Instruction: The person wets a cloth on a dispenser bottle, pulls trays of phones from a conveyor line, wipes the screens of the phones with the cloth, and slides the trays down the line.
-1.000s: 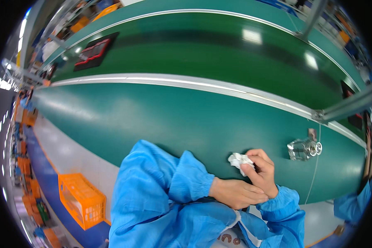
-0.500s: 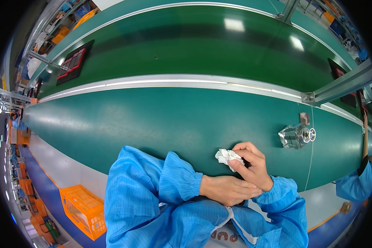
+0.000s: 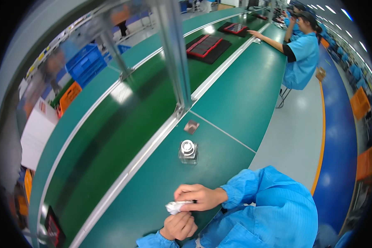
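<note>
A crumpled white tissue [image 3: 174,207] is pinched in my right hand [image 3: 202,197], above the green worktop [image 3: 153,188]. A small dark edge shows by the right fingers; I cannot make out what it is. My left hand [image 3: 178,225] is closed just below the tissue, its fingers curled; what they hold, if anything, is hidden. Beyond my hands stands a clear glass bottle [image 3: 188,157] with a round metal top. A small brownish square piece [image 3: 191,127] lies just past the bottle.
A metal post [image 3: 171,53] rises from the rail beside the green conveyor belt [image 3: 107,153]. Black mats with red-edged trays [image 3: 204,45] lie on the belt. A co-worker [image 3: 301,53] in blue sits farther along the bench. Blue crates [image 3: 86,64] stand across the belt.
The view has swung to the right, bringing the co-worker and post into fuller sight. My left hand has left my right wrist and is now curled beside the tissue.
</note>
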`<state>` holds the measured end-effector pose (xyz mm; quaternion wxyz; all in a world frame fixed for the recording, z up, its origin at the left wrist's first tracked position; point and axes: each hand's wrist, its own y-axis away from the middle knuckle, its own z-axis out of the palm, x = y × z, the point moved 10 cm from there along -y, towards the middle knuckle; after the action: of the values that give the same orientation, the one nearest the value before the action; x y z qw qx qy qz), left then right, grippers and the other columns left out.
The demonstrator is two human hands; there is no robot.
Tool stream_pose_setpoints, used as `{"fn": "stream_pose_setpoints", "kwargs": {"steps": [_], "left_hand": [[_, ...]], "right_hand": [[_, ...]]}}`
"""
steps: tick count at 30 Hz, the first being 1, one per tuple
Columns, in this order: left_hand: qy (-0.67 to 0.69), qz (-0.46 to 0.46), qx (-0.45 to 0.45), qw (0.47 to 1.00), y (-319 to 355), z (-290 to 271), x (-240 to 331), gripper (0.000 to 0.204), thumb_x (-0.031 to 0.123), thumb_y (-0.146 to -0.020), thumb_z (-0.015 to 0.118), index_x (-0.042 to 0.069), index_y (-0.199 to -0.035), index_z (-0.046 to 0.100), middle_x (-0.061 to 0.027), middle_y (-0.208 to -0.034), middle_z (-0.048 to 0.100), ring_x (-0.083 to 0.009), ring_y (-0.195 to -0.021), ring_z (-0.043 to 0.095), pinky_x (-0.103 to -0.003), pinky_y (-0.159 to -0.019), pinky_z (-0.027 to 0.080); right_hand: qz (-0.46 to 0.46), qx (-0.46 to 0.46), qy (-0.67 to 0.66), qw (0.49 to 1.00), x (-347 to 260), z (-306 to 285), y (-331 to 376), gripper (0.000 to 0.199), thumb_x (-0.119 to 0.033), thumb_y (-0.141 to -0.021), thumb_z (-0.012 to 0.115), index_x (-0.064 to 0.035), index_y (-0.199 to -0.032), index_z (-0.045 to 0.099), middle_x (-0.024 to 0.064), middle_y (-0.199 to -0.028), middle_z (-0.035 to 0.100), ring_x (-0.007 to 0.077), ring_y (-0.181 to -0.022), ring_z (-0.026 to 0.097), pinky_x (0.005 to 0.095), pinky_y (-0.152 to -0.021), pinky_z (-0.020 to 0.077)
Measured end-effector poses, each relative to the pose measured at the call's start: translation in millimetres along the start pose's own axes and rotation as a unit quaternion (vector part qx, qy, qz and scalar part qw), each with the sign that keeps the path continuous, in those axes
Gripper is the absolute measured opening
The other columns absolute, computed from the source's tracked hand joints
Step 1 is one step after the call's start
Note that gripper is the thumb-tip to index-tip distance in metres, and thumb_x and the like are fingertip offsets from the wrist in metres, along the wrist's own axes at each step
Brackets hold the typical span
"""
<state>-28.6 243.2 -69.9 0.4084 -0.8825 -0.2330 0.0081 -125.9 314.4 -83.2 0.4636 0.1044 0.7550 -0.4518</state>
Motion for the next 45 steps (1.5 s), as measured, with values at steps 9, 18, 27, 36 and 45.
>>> {"fn": "stream_pose_setpoints", "kwargs": {"steps": [9,18,27,36,45], "left_hand": [[-0.115,-0.249,0.071,0.959,19.2,-47.4,-116.8,0.014,-0.007,-0.073,0.061,-0.002,-0.086,0.065,-0.0153,-0.087,0.064,-0.0360,-0.084,0.062,-0.043,-0.074,0.052],[-0.189,-0.256,0.042,0.947,5.9,-34.9,-181.9,0.015,-0.007,-0.075,0.062,-0.002,-0.088,0.066,-0.0157,-0.095,0.063,-0.0353,-0.092,0.060,-0.043,-0.081,0.050],[-0.205,-0.326,0.055,0.921,-0.6,-34.5,-197.1,0.015,-0.008,-0.077,0.059,-0.004,-0.090,0.066,-0.0154,-0.094,0.064,-0.0346,-0.092,0.061,-0.043,-0.082,0.050],[-0.161,-0.261,0.038,0.951,-25.2,-30.2,-225.3,0.015,-0.009,-0.081,0.055,-0.005,-0.093,0.063,-0.0183,-0.096,0.063,-0.0386,-0.092,0.060,-0.045,-0.082,0.050],[-0.051,-0.235,0.053,0.969,-100.5,28.0,-290.5,0.017,-0.009,-0.078,0.061,-0.004,-0.094,0.066,-0.0161,-0.094,0.065,-0.0343,-0.088,0.063,-0.040,-0.078,0.052]], "right_hand": [[0.166,0.134,0.142,0.967,-4.3,-151.9,60.6,0.018,-0.010,-0.088,0.074,0.0021,-0.101,0.070,0.0118,-0.106,0.064,0.0203,-0.093,0.063,0.0316,-0.080,0.0500],[0.223,0.401,-0.192,0.867,119.6,-363.7,11.0,0.025,-0.021,-0.097,0.065,-0.0012,-0.112,0.063,0.0070,-0.107,0.067,0.0141,-0.094,0.062,0.0301,-0.080,0.0470],[0.192,0.591,-0.248,0.743,229.1,-478.5,-29.9,0.047,-0.031,-0.092,0.067,-0.0016,-0.127,0.055,0.0140,-0.133,0.058,0.0382,-0.131,0.043,0.0533,-0.113,0.0244],[0.218,0.647,-0.193,0.705,247.9,-531.1,-44.9,0.032,-0.026,-0.093,0.062,-0.0058,-0.117,0.060,0.0097,-0.108,0.066,0.0262,-0.085,0.062,0.0387,-0.065,0.0527],[0.272,0.561,-0.167,0.764,263.8,-541.2,-71.0,0.021,-0.024,-0.089,0.068,-0.0048,-0.097,0.067,0.0047,-0.079,0.061,0.0137,-0.059,0.051,0.0293,-0.053,0.0454]]}}
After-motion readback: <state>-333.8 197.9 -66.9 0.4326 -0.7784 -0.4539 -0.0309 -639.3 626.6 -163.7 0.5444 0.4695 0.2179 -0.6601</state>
